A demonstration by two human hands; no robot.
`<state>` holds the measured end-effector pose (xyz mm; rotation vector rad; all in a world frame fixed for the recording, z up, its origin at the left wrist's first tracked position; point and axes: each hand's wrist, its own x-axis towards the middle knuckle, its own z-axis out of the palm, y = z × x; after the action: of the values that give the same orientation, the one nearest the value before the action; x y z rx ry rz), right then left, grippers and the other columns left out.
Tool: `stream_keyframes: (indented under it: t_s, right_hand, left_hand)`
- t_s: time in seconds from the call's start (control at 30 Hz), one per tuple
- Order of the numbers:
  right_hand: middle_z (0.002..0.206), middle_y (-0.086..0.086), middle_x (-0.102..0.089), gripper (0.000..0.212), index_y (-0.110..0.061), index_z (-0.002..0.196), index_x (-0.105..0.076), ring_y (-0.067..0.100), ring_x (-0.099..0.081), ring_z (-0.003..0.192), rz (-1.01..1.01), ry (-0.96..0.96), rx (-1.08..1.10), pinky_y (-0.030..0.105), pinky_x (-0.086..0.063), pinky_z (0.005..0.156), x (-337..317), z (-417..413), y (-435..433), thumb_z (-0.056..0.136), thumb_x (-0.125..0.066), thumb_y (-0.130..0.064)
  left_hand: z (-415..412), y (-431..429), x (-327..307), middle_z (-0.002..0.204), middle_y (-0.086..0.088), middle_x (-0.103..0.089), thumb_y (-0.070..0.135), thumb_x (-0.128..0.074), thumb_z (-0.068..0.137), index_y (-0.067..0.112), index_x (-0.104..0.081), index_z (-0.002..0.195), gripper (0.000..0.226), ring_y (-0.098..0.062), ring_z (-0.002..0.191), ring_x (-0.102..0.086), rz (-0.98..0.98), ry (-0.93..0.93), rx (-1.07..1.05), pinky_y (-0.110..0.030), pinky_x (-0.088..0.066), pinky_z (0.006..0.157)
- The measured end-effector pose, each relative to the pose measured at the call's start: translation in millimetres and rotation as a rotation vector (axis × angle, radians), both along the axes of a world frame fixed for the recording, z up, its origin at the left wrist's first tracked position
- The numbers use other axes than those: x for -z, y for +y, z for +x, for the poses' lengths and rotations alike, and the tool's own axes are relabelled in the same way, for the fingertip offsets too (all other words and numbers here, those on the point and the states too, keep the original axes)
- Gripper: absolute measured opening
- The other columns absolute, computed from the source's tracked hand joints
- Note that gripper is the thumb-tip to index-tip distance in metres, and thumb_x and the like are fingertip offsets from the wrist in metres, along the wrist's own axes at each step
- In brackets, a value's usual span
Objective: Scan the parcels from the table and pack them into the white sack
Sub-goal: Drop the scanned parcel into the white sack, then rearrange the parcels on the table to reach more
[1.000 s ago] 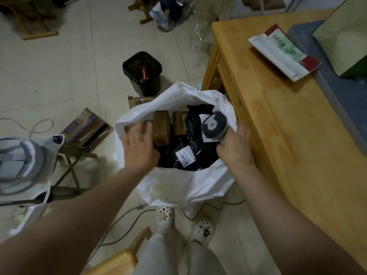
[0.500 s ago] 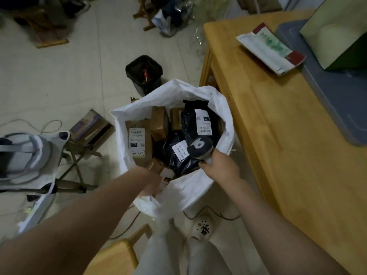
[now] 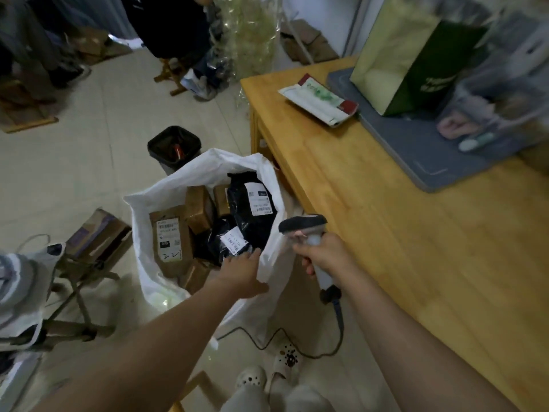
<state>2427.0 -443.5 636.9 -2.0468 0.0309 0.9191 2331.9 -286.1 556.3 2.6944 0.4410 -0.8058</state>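
Sack (image 3: 178, 185) on floor left of table (image 3: 386, 233), parcels (image 3: 170, 242) inside | L hand (image 3: 243, 272) at near rim, grip cannot be told | R hand (image 3: 325, 258) clamped on scanner (image 3: 303, 226) | rec: rim to be held wide, mailer (image 3: 318, 99) on far table scanned label-up.

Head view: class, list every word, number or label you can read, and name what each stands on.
"2-27", handwritten, on the brown parcel in the white sack.
Printed labels on the black parcels: too small to read.
White lettering on the green bag: blurred.
Print on the envelope: blurred.
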Motion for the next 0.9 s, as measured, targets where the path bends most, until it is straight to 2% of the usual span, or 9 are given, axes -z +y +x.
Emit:
stream_keyframes:
  t_s: [0.1,0.2,0.3,0.5,0.63,0.73,0.8,0.9]
  right_hand:
    - [0.056,0.007,-0.058,0.015,-0.006,0.075,-0.061,0.017,-0.053,0.044,0.052,0.039,0.254,0.027,-0.045,0.044,-21.5,-6.8,-29.4,0.084,-0.072,-0.013]
    - [0.054,0.011,-0.054,0.015,-0.002,0.070,-0.057,0.021,-0.051,0.044,0.116,0.032,0.442,0.030,-0.046,0.047,-45.1,-13.7,-63.8,0.081,-0.067,0.000]
    - [0.058,0.012,-0.050,0.010,0.000,0.075,-0.055,0.022,-0.048,0.044,0.231,0.007,0.584,0.031,-0.047,0.047,-69.5,-19.1,-103.5,0.079,-0.061,0.006]
    - [0.051,0.006,-0.056,0.012,-0.002,0.086,-0.056,0.019,-0.054,0.042,0.452,-0.110,0.872,0.031,-0.052,0.047,-106.9,-28.1,-196.3,0.085,-0.067,-0.005]
    - [0.055,0.008,-0.056,0.012,-0.002,0.090,-0.059,0.020,-0.052,0.041,0.574,-0.207,1.033,0.029,-0.049,0.045,-124.5,-27.4,-267.8,0.086,-0.067,-0.010]
    - [0.055,0.008,-0.056,0.018,-0.006,0.092,-0.056,0.020,-0.053,0.041,0.566,-0.258,1.124,0.030,-0.049,0.047,-125.0,-31.1,-331.5,0.082,-0.070,-0.008]
    - [0.058,0.009,-0.058,0.024,-0.008,0.096,-0.054,0.019,-0.056,0.041,0.518,-0.229,1.167,0.030,-0.051,0.047,-115.4,-41.2,-378.9,0.080,-0.072,-0.006]
    - [0.062,0.012,-0.060,0.018,-0.006,0.094,-0.053,0.018,-0.059,0.042,0.507,-0.102,1.200,0.030,-0.053,0.047,-88.8,-62.5,-443.7,0.084,-0.067,-0.002]
  left_hand:
    - [30.7,-25.9,-29.0,0.134,-0.008,-0.051,0.049,-0.060,0.084,0.018,-0.027,0.147,0.078,-0.029,0.122,-0.049,0.034,-0.257,0.104,-0.040,-0.033,0.103]
    - [53.9,-59.6,-60.7,0.143,-0.007,-0.043,0.039,-0.055,0.090,0.021,-0.023,0.150,0.070,-0.028,0.133,-0.037,0.056,-0.374,0.190,-0.042,-0.020,0.114]
    - [77.4,-99.9,-95.8,0.148,-0.005,-0.037,0.043,-0.055,0.091,0.022,-0.021,0.151,0.072,-0.027,0.139,-0.029,0.053,-0.448,0.285,-0.043,-0.013,0.116]
    - [109.8,-193.1,-155.9,0.148,-0.005,-0.039,0.044,-0.053,0.089,0.023,-0.023,0.151,0.072,-0.025,0.138,-0.030,0.002,-0.615,0.457,-0.044,-0.009,0.117]
    - [124.3,-265.4,-185.0,0.145,-0.006,-0.043,0.043,-0.053,0.088,0.023,-0.025,0.150,0.071,-0.027,0.135,-0.035,-0.061,-0.691,0.534,-0.043,-0.013,0.116]
    - [133.1,-329.2,-198.0,0.143,-0.007,-0.045,0.042,-0.052,0.089,0.022,-0.026,0.150,0.070,-0.028,0.131,-0.039,-0.087,-0.719,0.605,-0.042,-0.020,0.114]
    - [134.4,-375.9,-198.9,0.140,-0.009,-0.047,0.041,-0.052,0.090,0.021,-0.026,0.150,0.069,-0.030,0.127,-0.043,-0.095,-0.691,0.636,-0.041,-0.025,0.110]
    - [130.8,-441.9,-189.6,0.138,-0.010,-0.049,0.041,-0.051,0.091,0.019,-0.026,0.150,0.068,-0.031,0.125,-0.045,-0.078,-0.616,0.691,-0.040,-0.029,0.108]
